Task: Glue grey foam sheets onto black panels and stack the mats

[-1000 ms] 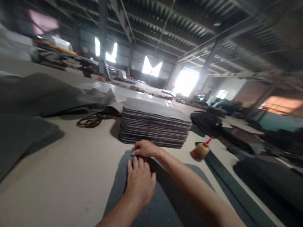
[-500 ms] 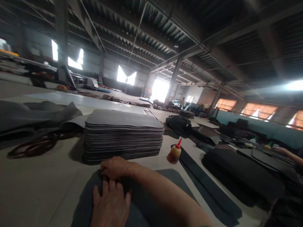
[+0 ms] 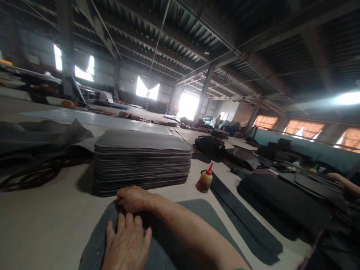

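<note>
A dark grey sheet of leather-like material (image 3: 165,236) lies on the pale table just in front of me. My left hand (image 3: 126,240) rests flat on it, fingers spread. Just beyond those fingertips, my right hand (image 3: 133,198) is closed over the sheet's far left edge, its fingertips partly hidden. The right forearm crosses over the sheet from the lower right. Behind my hands stands a neat stack of grey rounded-corner sheets (image 3: 142,163). To the right of the stack is a glue bottle (image 3: 204,182) with a red nozzle and amber contents.
Long dark strips (image 3: 244,217) run beside the bottle. Further right lies a pile of dark pieces (image 3: 284,204), with a co-worker's hand (image 3: 336,177) past it. Loose grey material (image 3: 36,137) and brown cords (image 3: 30,174) lie at the left.
The whole view has shifted slightly, so things appear a little further left. Both hands keep nearly the same place and pose on the sheet.
</note>
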A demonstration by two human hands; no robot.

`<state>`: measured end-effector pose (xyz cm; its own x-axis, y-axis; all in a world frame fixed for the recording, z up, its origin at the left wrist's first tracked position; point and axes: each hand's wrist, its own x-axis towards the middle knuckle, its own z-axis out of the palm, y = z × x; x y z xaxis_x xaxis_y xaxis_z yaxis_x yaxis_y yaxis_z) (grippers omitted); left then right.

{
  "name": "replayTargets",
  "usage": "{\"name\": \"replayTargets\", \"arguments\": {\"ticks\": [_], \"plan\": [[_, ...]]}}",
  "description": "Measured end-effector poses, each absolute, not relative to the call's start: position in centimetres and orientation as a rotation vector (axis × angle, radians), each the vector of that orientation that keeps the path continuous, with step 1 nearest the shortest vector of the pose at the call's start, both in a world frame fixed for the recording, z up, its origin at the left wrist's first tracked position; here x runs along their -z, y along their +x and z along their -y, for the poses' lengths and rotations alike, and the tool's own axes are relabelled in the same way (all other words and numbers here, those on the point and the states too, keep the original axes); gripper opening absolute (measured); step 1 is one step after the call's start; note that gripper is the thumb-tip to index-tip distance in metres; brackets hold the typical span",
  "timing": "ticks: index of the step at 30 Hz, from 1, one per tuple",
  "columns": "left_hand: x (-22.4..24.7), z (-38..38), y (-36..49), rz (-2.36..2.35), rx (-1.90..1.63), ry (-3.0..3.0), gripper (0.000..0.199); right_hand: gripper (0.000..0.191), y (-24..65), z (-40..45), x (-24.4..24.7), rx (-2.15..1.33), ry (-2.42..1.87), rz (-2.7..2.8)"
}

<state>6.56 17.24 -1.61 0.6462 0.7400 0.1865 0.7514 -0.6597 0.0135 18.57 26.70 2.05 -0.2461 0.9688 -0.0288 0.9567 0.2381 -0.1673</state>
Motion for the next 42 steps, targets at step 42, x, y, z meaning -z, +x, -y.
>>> {"name": "replayTargets", "arguments": {"ticks": [42], "plan": [[0.4, -15.8, 6.6, 1.517, 0.429, -2.944, 0.07, 0.009, 18.4, -26.0, -2.3, -0.452, -1.875, 2.0]]}}
